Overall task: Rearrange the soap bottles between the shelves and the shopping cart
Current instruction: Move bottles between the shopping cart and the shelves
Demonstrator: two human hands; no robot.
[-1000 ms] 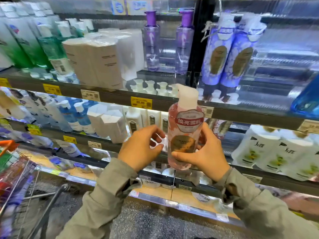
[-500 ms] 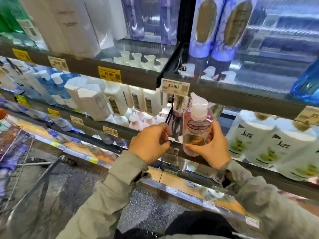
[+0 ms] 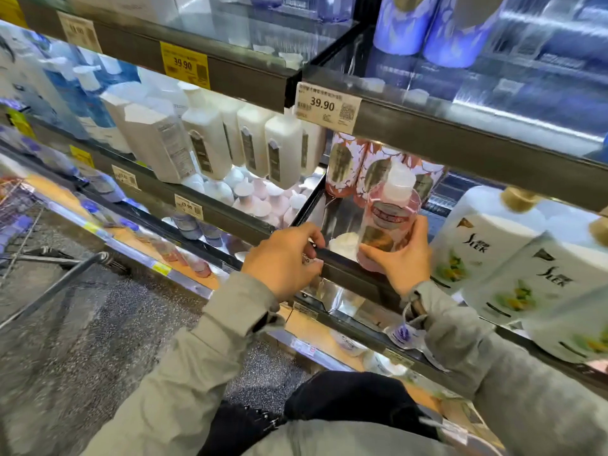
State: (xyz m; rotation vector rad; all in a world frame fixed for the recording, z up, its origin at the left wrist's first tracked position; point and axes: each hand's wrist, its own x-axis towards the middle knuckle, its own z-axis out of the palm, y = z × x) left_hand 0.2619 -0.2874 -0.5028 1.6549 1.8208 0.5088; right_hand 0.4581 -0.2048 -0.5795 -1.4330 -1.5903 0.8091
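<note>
Dark metal shelf (image 3: 460, 149) edges frame a mirrored bay with patterned pink bottles (image 3: 345, 162) at its back. A wire shopping cart (image 3: 19, 209) sits far left. A clear pink soap bottle (image 3: 390, 218), white-capped with a red label band, stands upright just inside the bay's front rail (image 3: 348, 268). The right hand (image 3: 399, 261) wraps its lower half. The left hand (image 3: 283, 258) pinches the rail beside it. This looks like shelving. Next, the bottle likely needs sliding inward before letting go.

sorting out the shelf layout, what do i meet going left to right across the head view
cart → white boxes → left hand on the shelf edge → pink bottle → green-label bottles
</note>
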